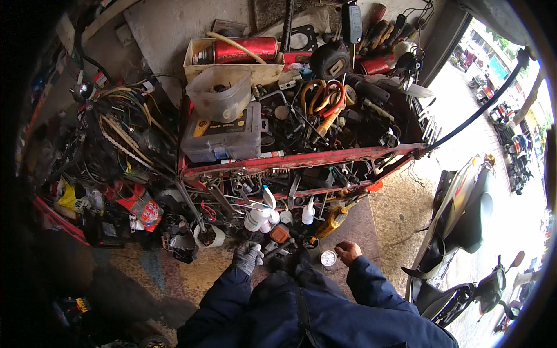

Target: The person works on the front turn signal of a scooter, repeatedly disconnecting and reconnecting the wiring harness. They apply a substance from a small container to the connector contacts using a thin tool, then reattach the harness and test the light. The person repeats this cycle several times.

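My left hand [248, 258], in a grey glove, is held low in front of me with its fingers curled. Whatever it may hold is hidden. Bare and also closed, my right hand [348, 253] is just right of a small round container [328, 258] with pale contents. Its fingertips face the container, and I cannot make out anything in them. Ahead of the hands stand white spray bottles [255, 219], another white spray bottle [308, 213] and a yellow bottle [334, 221]. A reddish-orange square part [279, 234] lies between my hands, farther off.
A red metal rack [301, 162] full of tools and parts stands ahead, with a grey plastic case [223, 136] on it. Tangled cables [125, 110] fill the left. A white bucket [210, 238] stands near my left hand. Scooters [464, 226] are parked at the right.
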`<state>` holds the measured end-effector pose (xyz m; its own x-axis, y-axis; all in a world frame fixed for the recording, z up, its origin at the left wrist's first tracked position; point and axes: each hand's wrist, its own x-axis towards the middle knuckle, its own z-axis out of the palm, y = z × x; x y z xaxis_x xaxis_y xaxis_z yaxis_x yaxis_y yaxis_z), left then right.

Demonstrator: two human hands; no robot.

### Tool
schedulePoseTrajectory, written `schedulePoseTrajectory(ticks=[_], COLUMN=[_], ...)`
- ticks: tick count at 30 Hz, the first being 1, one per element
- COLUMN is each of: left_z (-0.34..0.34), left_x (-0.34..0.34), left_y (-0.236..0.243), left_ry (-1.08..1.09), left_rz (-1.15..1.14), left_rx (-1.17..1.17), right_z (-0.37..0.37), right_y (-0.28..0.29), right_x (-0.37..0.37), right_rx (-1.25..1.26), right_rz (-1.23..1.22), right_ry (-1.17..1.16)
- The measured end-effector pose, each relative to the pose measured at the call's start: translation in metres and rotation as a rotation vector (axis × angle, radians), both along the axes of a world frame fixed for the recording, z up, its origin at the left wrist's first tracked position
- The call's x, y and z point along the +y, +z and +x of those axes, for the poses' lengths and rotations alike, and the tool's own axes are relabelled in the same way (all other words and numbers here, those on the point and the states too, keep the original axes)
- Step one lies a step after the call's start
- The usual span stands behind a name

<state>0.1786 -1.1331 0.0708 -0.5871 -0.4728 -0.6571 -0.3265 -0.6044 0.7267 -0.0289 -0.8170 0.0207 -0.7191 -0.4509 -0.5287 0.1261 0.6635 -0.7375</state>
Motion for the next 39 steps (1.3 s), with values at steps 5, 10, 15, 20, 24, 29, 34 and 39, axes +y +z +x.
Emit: schedulePoseTrajectory(ticks=[5,10,15,20,24,29,34,39], left_z=[-0.005,-0.01,-0.018,-0.03,-0.034,-0.033,-0.031,-0.033], left_x=[-0.005,-0.002,0.004,0.012,0.018,0.023,0.027,0.033], left_y=[0.0,-0.003,0.0,0.006,0.004,-0.003,-0.002,0.001], left_ry=[0.044,0.038,0.026,0.03,0.016,0.015,0.009,0.015], left_rz=[-0.01,-0.034,-0.024,-0.006,-0.013,-0.027,-0.019,-0.029], left_rx=[-0.015,0.035,0.008,-0.039,-0.073,-0.014,0.013,-0.049], right_z=[-0.017,-0.024,-0.031,-0.037,-0.041,-0.045,-0.048,-0.052], right_y=[0.014,0.014,0.009,-0.001,-0.006,-0.006,-0.015,-0.031], right_x=[-0.026,-0.024,-0.014,-0.002,0.004,0.009,0.014,0.018], right_rx=[0.143,0.117,0.037,0.083,0.044,0.067,0.026,-0.06], right_rz=[0.021,0.011,0.046,0.036,0.01,0.031,0.012,0.044], right_ry=[0.128,0.098,0.082,0.1,0.084,0.101,0.072,0.076])
